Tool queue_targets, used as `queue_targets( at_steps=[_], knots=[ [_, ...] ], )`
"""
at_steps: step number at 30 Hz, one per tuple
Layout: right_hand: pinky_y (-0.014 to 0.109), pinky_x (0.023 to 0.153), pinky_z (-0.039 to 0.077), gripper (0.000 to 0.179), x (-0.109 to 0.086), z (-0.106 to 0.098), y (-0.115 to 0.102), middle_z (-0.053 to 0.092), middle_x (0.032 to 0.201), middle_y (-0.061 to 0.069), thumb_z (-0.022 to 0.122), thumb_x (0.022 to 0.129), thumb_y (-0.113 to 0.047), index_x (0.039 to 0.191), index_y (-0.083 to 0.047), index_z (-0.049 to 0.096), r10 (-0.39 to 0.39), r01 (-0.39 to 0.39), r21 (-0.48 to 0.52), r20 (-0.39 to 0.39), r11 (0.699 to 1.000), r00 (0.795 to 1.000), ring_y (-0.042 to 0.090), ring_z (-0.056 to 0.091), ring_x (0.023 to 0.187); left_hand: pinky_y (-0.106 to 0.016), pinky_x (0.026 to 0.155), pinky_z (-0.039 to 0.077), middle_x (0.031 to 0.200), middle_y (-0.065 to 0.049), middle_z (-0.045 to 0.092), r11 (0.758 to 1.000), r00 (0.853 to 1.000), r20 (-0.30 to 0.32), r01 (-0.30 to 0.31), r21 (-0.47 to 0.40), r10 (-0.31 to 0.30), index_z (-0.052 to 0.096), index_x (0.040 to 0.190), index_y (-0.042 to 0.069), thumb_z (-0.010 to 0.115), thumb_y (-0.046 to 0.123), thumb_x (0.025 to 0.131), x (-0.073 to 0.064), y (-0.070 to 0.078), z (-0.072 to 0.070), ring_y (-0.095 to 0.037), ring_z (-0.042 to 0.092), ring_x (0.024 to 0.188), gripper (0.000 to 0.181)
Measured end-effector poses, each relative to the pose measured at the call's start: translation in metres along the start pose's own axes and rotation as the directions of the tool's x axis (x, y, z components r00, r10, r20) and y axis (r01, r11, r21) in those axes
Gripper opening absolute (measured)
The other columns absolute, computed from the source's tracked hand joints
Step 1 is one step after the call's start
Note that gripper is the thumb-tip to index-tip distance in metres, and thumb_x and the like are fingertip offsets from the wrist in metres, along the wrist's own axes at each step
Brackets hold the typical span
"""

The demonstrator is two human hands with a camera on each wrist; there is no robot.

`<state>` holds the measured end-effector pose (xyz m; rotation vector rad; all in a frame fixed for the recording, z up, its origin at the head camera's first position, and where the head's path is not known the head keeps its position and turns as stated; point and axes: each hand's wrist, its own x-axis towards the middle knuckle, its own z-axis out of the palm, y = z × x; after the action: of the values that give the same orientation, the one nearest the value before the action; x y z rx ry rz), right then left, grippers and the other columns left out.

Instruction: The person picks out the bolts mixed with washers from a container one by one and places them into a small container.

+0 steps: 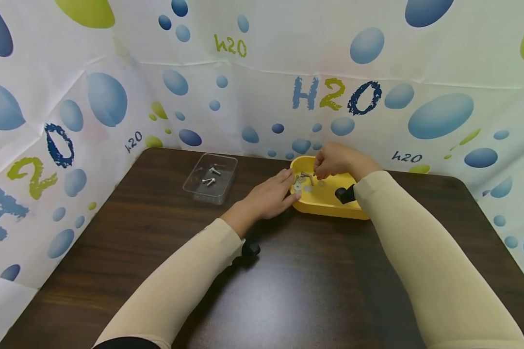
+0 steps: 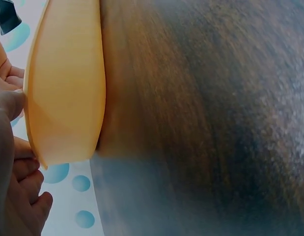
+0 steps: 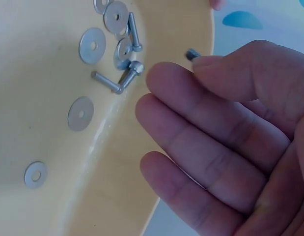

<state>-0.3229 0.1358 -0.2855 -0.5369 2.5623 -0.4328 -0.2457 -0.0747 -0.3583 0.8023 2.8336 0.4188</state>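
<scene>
Blue and lime-green drops (image 1: 441, 116) pattern the white fabric backdrop (image 1: 284, 29) at twelve o'clock; dark-brown wood grain streaks the rectangular tabletop (image 1: 135, 218). At the tabletop's two o'clock, the oval plastic tray (image 1: 323, 209) is yellow, the slim metal screws (image 3: 107, 82) and round washers (image 3: 89, 53) silver-grey.

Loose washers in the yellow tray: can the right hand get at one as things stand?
Probably yes: the right hand is over the yellow tray, nothing covering the outlying washers. But it pinches a small dark piece, likely to be put down first.
</scene>
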Motion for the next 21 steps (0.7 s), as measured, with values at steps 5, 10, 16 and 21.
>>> queue_targets(
  at_steps=[5,10,16,21],
  knots=[
    [0.041,0.085,0.056,0.023,0.002,0.003,-0.005,0.074,0.089,0.007,0.059,0.094,-0.019,0.101,-0.003,0.073,-0.032,0.031,-0.014,-0.065,0.999,0.997,0.025,0.068,0.088,-0.040,0.123,0.019,0.166,-0.006,0.013,1.000,0.999,-0.029,0.015,-0.015,-0.015,0.022,0.157,0.008,0.038,0.049,0.104,-0.004,-0.005,-0.001,-0.020,0.011,0.153,0.070],
    [0.040,0.084,0.055,0.027,0.008,0.010,-0.014,0.073,0.090,0.008,0.056,0.096,-0.026,0.100,-0.006,0.074,-0.067,0.062,-0.035,-0.151,0.997,0.986,0.027,0.065,0.087,-0.040,0.123,0.019,0.166,-0.004,0.011,0.998,0.997,-0.053,0.060,-0.006,-0.060,0.020,0.158,0.009,0.037,0.052,0.104,-0.016,-0.017,-0.010,-0.019,0.009,0.153,0.071],
    [0.038,0.080,0.054,0.029,0.014,0.015,-0.036,0.072,0.093,0.006,0.055,0.097,-0.029,0.102,-0.009,0.075,-0.162,0.149,-0.070,-0.238,0.986,0.958,0.023,0.061,0.084,-0.041,0.123,0.019,0.166,-0.006,0.012,0.995,0.991,-0.094,0.091,-0.033,-0.093,0.020,0.157,0.007,0.036,0.050,0.104,-0.041,-0.040,-0.027,-0.020,0.009,0.153,0.071],
    [0.034,0.066,0.047,0.024,0.020,0.023,-0.059,0.068,0.081,0.005,0.059,0.097,-0.027,0.093,-0.011,0.075,-0.239,0.236,-0.049,-0.338,0.970,0.910,0.022,0.056,0.073,-0.043,0.123,0.018,0.166,-0.006,0.012,0.987,0.979,-0.138,0.137,-0.086,-0.148,0.020,0.157,0.006,0.035,0.051,0.104,-0.062,-0.061,-0.043,-0.021,0.010,0.153,0.071]
  ],
)
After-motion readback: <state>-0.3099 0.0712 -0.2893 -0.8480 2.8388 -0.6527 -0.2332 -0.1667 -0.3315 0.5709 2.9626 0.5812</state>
